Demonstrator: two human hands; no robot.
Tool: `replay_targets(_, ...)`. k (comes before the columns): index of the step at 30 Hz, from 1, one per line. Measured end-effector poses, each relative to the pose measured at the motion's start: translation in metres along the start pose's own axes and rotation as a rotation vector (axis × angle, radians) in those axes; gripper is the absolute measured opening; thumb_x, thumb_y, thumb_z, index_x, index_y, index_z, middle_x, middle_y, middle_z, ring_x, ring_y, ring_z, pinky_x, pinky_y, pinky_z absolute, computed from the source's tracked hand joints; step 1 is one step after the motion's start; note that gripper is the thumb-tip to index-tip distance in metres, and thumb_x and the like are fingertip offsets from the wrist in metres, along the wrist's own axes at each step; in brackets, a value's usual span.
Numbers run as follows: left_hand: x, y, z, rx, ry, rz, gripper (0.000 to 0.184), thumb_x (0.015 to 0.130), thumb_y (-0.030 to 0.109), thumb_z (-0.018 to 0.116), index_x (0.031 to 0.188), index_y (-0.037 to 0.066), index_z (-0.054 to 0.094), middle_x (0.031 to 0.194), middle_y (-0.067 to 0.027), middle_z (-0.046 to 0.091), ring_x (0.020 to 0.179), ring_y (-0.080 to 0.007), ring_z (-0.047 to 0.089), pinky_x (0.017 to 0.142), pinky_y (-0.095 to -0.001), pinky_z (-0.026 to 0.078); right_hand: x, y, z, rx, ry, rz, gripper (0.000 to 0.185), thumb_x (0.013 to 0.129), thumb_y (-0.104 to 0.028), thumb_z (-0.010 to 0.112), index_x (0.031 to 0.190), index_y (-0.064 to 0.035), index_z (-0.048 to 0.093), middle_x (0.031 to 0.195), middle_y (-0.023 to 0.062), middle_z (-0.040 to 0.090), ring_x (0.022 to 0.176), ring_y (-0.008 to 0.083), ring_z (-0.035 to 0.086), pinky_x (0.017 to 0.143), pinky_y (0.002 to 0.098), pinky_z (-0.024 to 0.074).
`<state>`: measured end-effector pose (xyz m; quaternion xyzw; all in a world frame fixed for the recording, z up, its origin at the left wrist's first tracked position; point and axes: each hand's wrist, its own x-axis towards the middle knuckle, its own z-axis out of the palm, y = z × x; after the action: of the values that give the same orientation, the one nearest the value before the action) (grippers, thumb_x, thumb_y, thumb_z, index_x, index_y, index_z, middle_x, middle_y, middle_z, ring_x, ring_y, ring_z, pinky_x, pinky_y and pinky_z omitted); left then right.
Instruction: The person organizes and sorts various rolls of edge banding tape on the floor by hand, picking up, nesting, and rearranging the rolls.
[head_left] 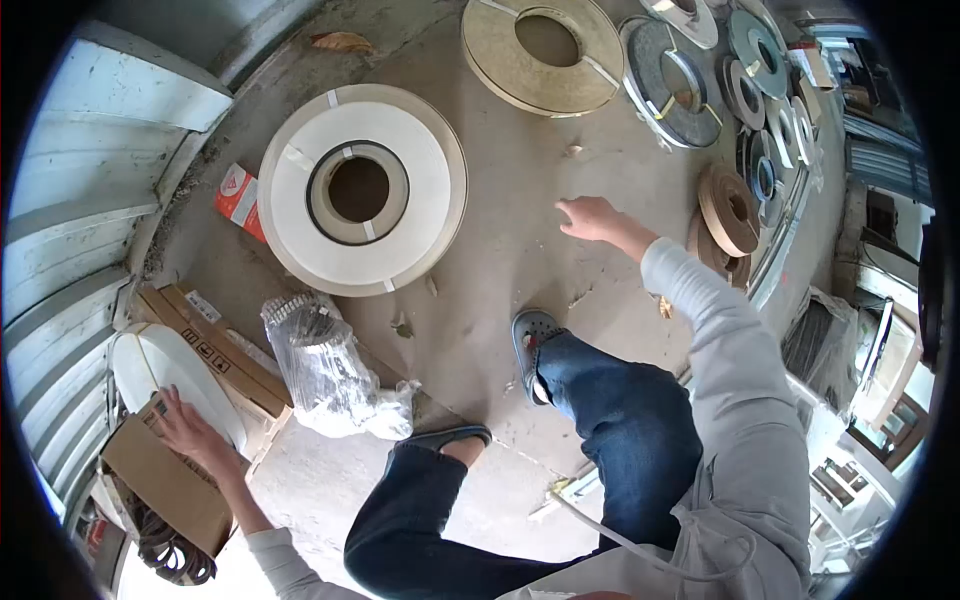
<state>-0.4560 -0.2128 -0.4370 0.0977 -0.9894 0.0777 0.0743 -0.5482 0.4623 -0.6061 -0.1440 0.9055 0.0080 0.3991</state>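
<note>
My left hand (190,440) reaches to the lower left with its fingers apart, touching the top of a brown cardboard box (165,490) and the edge of a white oval disc-like roll (165,365) behind it. Held out over the floor, my right hand (592,218) is closed, fingers curled in, with nothing visible in it. Between the hands lies a large roll of white strip (425,215), flat on the floor, with a tan inner ring. A clear plastic bag (345,385) of whitish pieces stands right of the left hand.
Further coils lie ahead and right: a tan roll (490,50), a grey roll (655,75) and brown rolls (715,205). A red and white box (238,200) touches the white roll. A corrugated wall (110,130) borders the left; dark coiled strip (175,550) hangs below the cardboard box.
</note>
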Motion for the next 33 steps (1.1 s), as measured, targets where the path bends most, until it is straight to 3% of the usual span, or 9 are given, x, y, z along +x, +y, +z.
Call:
replay_targets(1, -0.027, 0.01, 0.0, 0.293, -0.131, -0.067, 0.057, 0.092, 0.035, 0.046, 0.141, 0.013, 0.026, 0.143, -0.0183, 0.028, 0.13, -0.0382, 0.027, 0.101, -0.0559, 0.023, -0.012, -0.004, 0.013, 0.016, -0.017, -0.004, 0.048, 0.086, -0.028, 0.053, 0.126, -0.005, 0.043, 0.094, 0.0141, 0.063, 0.073, 0.021, 0.065, 0.061, 0.0305, 0.051)
replay_targets(4, -0.123, -0.013, 0.011, 0.136, -0.107, -0.179, 0.083, 0.082, 0.053, 0.054, 0.145, 0.019, 0.009, 0.148, -0.0224, -0.004, 0.133, -0.0492, -0.001, 0.097, -0.0697, 0.009, -0.07, -0.025, 0.061, 1.458, 0.29, 0.716, 0.061, 0.082, -0.034, 0.058, 0.132, -0.0054, 0.037, 0.102, 0.019, 0.06, 0.094, 0.03, 0.06, 0.078, 0.0379, 0.0497)
replay_targets(5, -0.147, -0.029, 0.006, 0.035, -0.018, -0.124, 0.092, 0.078, 0.058, 0.057, 0.145, 0.021, 0.006, 0.146, -0.0251, -0.009, 0.131, -0.0517, -0.004, 0.095, -0.0721, 0.01, -0.092, -0.025, 0.12, 1.204, 0.265, 0.667, 0.068, 0.08, -0.036, 0.061, 0.133, -0.004, 0.034, 0.108, 0.021, 0.056, 0.103, 0.0335, 0.055, 0.084, 0.0405, 0.0462)
replay_targets(7, -0.169, -0.004, -0.049, 0.216, -0.579, -0.585, 0.101, 0.074, 0.06, 0.06, 0.145, 0.02, 0.0, 0.144, -0.0297, -0.013, 0.13, -0.0526, -0.01, 0.091, -0.0758, 0.008, -0.163, -0.038, 0.161, 0.779, 0.059, 0.598, 0.077, 0.076, -0.037, 0.065, 0.134, -0.0005, 0.03, 0.119, 0.0243, 0.05, 0.113, 0.0386, 0.047, 0.092, 0.0424, 0.0419)
replay_targets(8, -0.177, 0.001, -0.069, 0.238, -0.588, -0.578, 0.101, 0.074, 0.06, 0.06, 0.145, 0.02, 0.0, 0.144, -0.0297, -0.013, 0.13, -0.0526, -0.01, 0.091, -0.0758, 0.008, -0.208, -0.052, 0.153, 0.61, -0.114, 0.583, 0.08, 0.074, -0.037, 0.066, 0.134, 0.0016, 0.03, 0.124, 0.0258, 0.046, 0.115, 0.0402, 0.045, 0.093, 0.0417, 0.041)
replay_targets(14, -0.173, 0.057, -0.143, 0.275, -0.891, -0.919, 0.104, 0.073, 0.06, 0.061, 0.144, 0.02, -0.003, 0.146, -0.0245, -0.011, 0.132, -0.0495, -0.009, 0.089, -0.0769, 0.01, -0.396, -0.086, 0.231, 1.144, -0.126, 1.068, 0.072, 0.068, -0.03, 0.07, 0.119, 0.0119, 0.042, 0.116, 0.0311, 0.051, 0.112, 0.0395, 0.049, 0.092, 0.0408, 0.042)
replay_targets(20, -0.116, 0.208, -0.177, 0.146, -0.882, -0.527, 0.098, 0.075, 0.05, 0.063, 0.144, 0.013, 0.004, 0.147, -0.0233, -0.006, 0.135, -0.0447, -0.007, 0.095, -0.0724, 0.01, -0.432, -0.057, 0.213, 1.189, -0.08, 1.233, 0.058, 0.072, -0.028, 0.069, 0.111, 0.0088, 0.049, 0.109, 0.0249, 0.056, 0.104, 0.0307, 0.054, 0.089, 0.0374, 0.0432)
replay_targets(23, -0.113, 0.247, -0.181, 0.113, -0.931, -0.556, 0.097, 0.075, 0.048, 0.063, 0.144, 0.013, 0.005, 0.148, -0.023, -0.004, 0.135, -0.0445, -0.007, 0.095, -0.0726, 0.011, -0.427, -0.037, 0.201, 1.273, 0.177, 1.206, 0.053, 0.073, -0.028, 0.069, 0.11, 0.0072, 0.051, 0.109, 0.0214, 0.057, 0.101, 0.0267, 0.055, 0.086, 0.0361, 0.0438)
replay_targets(33, -0.137, 0.319, -0.185, -0.067, -1.21, -0.724, 0.09, 0.076, 0.048, 0.062, 0.143, 0.011, 0.015, 0.147, -0.021, 0.012, 0.135, -0.0433, 0.0, 0.099, -0.0679, 0.011, -0.42, -0.002, 0.123, 1.326, -0.025, 1.25, 0.048, 0.073, -0.028, 0.068, 0.106, 0.0049, 0.055, 0.103, 0.0183, 0.061, 0.097, 0.0268, 0.057, 0.085, 0.036, 0.0444)
